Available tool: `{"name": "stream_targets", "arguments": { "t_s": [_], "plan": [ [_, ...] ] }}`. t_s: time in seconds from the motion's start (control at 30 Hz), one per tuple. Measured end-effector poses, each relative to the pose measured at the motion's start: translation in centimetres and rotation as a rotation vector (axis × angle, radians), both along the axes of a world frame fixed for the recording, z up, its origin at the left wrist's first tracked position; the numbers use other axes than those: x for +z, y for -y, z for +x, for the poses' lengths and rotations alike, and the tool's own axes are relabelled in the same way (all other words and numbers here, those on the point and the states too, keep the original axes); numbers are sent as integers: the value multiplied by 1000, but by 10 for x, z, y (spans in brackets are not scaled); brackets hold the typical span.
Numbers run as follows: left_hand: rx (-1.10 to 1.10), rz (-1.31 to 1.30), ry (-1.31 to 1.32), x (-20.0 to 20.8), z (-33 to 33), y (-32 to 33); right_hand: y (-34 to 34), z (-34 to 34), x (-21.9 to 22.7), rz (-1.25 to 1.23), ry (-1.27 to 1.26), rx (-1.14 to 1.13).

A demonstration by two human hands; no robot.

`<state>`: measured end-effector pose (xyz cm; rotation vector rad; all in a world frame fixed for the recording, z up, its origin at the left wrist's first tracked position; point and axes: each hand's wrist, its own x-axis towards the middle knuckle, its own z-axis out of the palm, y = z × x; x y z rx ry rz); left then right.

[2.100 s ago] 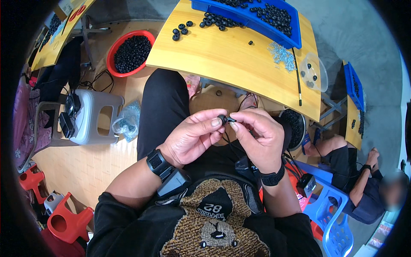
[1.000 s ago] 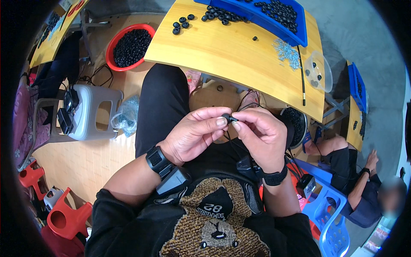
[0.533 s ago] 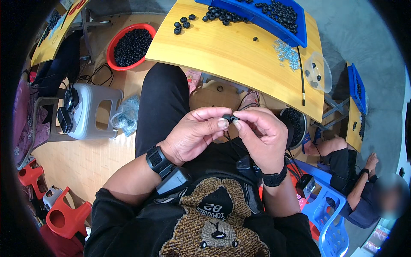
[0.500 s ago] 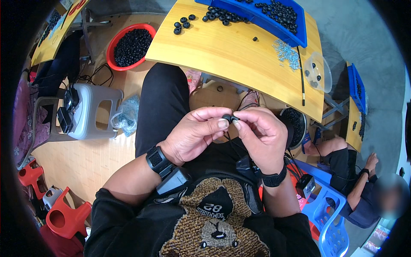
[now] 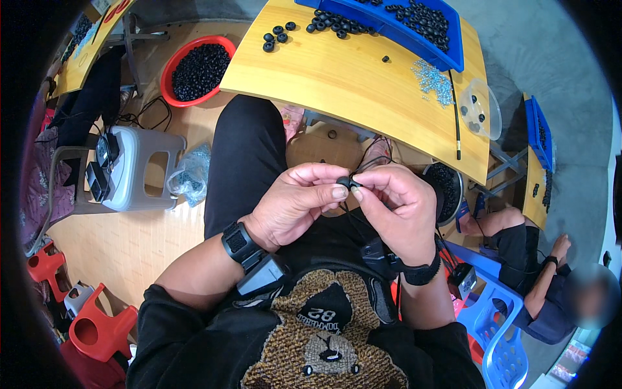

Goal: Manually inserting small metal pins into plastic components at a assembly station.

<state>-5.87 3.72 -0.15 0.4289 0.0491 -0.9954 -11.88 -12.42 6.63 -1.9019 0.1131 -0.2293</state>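
In front of my belly, both hands meet at small round black pieces (image 5: 345, 182), which look like black plastic wheels or beads. My left hand (image 5: 295, 202) pinches one between thumb and forefinger. From the other side, my right hand (image 5: 400, 206) pinches at a second dark piece pressed against it; the fingertips hide much of both. Beyond my hands, the yellow table (image 5: 363, 97) bears a group of loose black round pieces (image 5: 280, 34), a heap of tiny clear-blue bits (image 5: 433, 82) and a thin black rod (image 5: 456, 117).
A blue tray (image 5: 457, 39) of black pieces sits on the table's far side, near a clear plastic dish (image 5: 494, 115). Left lies a red basin (image 5: 168, 81) full of black pieces, with a grey stool (image 5: 139, 168) nearer. A person (image 5: 541, 279) sits at right by a blue stool (image 5: 502, 324).
My hands stay almost in place; the pinched black pieces have turned and shifted slightly between my fingertips. The rest looks the same.
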Motion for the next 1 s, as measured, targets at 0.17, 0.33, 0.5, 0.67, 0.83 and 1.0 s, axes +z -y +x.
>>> {"name": "stream_targets", "arguments": {
  "t_s": [0.17, 0.33, 0.5, 0.67, 0.83, 1.0],
  "plan": [
    [-7, 60, -9, 0, 0, 0, 5, 0, 2, 163, -173, 15],
    [-7, 107, 2, 1, 0, 0, 6, -1, 1, 159, -183, 27],
    [-26, 105, -15, 2, 1, 1, 8, -3, -4, 110, -144, 76],
    [-39, 117, -11, 1, 2, 2, 10, -4, -7, 367, -228, 10],
    [-38, 97, 4, -1, 2, 2, 13, -2, -10, 375, -232, 15],
    [-23, 116, 6, 3, 3, 3, 7, -2, -5, 355, -244, -1]
  ]
}}
